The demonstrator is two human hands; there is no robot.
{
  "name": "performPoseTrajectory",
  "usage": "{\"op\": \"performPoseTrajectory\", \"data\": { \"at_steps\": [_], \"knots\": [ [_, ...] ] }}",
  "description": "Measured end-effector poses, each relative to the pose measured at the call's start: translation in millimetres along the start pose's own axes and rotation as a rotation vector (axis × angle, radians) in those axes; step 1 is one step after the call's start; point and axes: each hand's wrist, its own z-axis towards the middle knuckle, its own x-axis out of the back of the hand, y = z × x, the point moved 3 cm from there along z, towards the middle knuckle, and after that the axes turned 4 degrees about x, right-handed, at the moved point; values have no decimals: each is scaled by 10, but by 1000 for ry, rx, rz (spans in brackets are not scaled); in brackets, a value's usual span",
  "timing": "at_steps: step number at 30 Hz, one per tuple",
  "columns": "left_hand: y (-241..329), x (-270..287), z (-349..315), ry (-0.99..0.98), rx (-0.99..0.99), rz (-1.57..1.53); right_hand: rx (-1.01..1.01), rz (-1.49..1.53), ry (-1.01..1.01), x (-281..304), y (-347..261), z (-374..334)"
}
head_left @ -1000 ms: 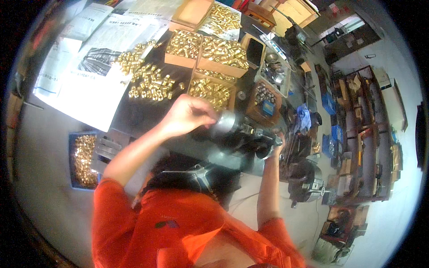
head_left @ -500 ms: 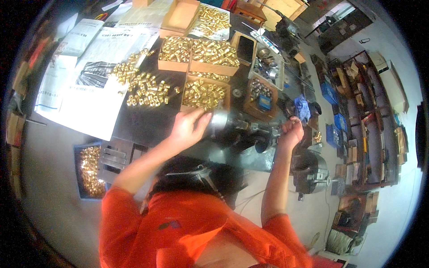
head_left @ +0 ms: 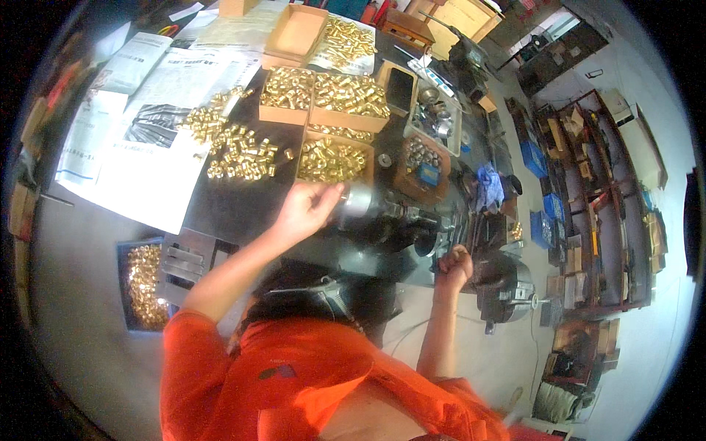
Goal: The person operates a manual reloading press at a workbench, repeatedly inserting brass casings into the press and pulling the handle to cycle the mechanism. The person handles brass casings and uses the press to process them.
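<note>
At dark flat workbench [head_left: 239, 200], keeps bare left hand [head_left: 310, 208] beside silver metal cylinder [head_left: 358, 200], now holds curled bare right hand [head_left: 455, 266] lower, apparently mid-work; cannot tell either grip

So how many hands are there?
2. The left hand is at the round silver end of the machine; the right hand is near the other end. I see no more, but some could be hidden.

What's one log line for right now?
left hand: at machine's silver end | right hand: curled by machine, grip unclear | golden pieces: in boxes, loose on table
</note>
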Motion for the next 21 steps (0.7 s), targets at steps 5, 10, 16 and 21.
{"op": "performPoseTrajectory", "data": {
  "at_steps": [5,10,16,21],
  "knots": [
    [62,14,23,-77,168,-94,113,-233,42,127,583,785],
    [75,98,-7,-136,272,-225,526,-653,-81,-538,64,933],
    [-13,222,131,-111,287,-233,355,54,-39,-548,-461,377],
    [-373,247,609,-83,218,92,220,112,-141,-141,-351,-27]
  ]
}}
